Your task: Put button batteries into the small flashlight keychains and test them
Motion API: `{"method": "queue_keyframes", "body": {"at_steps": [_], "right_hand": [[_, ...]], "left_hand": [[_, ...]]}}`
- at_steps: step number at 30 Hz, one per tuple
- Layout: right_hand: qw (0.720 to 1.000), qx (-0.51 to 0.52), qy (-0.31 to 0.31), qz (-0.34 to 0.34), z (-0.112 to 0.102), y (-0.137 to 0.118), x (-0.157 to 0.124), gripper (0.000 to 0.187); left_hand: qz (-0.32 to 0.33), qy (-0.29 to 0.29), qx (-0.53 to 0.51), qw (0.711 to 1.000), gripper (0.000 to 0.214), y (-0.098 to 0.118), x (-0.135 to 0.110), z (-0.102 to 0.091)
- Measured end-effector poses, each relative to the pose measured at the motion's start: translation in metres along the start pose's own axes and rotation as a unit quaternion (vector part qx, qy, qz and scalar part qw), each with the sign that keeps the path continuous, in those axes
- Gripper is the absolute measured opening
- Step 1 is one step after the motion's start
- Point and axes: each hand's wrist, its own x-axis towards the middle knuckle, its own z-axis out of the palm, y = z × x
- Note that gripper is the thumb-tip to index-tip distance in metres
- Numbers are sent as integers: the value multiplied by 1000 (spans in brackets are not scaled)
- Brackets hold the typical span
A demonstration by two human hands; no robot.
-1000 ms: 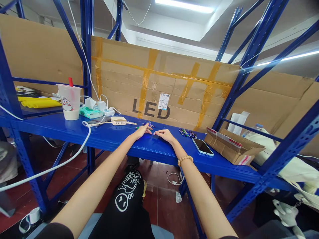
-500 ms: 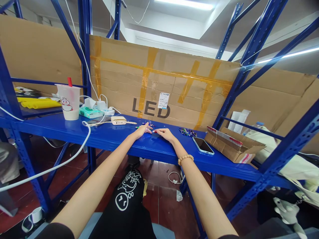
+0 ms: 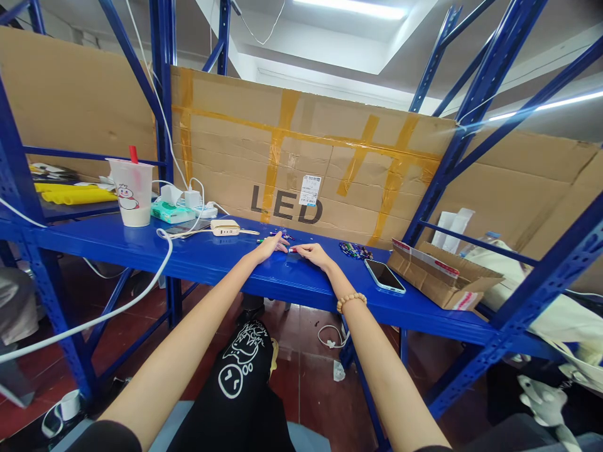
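My left hand (image 3: 269, 247) and my right hand (image 3: 313, 255) rest close together near the far edge of a blue steel shelf (image 3: 198, 251). Between them lie tiny coloured pieces (image 3: 281, 236), too small to identify. The fingertips of my right hand pinch a small red-tipped piece (image 3: 293, 250). A small green-tipped piece (image 3: 259, 240) shows just behind my left hand, whose fingers partly hide whatever lies under them. A heap of small coloured parts (image 3: 355, 251) sits to the right of my right hand.
A smartphone (image 3: 384, 276) and an open cardboard box (image 3: 443, 273) stand on the shelf to the right. On the left are a white power bank (image 3: 225, 227), a wipes pack (image 3: 172, 213), a plastic cup (image 3: 135, 193) and white cables (image 3: 162, 235). Cardboard backs the shelf.
Both hands stay almost where they were. The whole view has shifted slightly as my head moved.
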Motion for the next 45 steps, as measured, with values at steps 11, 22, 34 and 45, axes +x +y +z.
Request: {"method": "queue_keyframes", "body": {"at_steps": [11, 22, 34, 45], "right_hand": [[1000, 12, 5, 9, 2, -1, 0, 41], [1000, 10, 10, 7, 1, 1, 1, 39], [1000, 6, 3, 14, 0, -1, -1, 60], [1000, -7, 7, 5, 1, 4, 3, 51]], "left_hand": [[7, 3, -22, 1000, 60, -3, 2, 0], [3, -3, -8, 1000, 60, -3, 2, -1], [7, -1, -1, 1000, 62, -1, 0, -2], [1, 3, -5, 1000, 59, -2, 3, 0]]}}
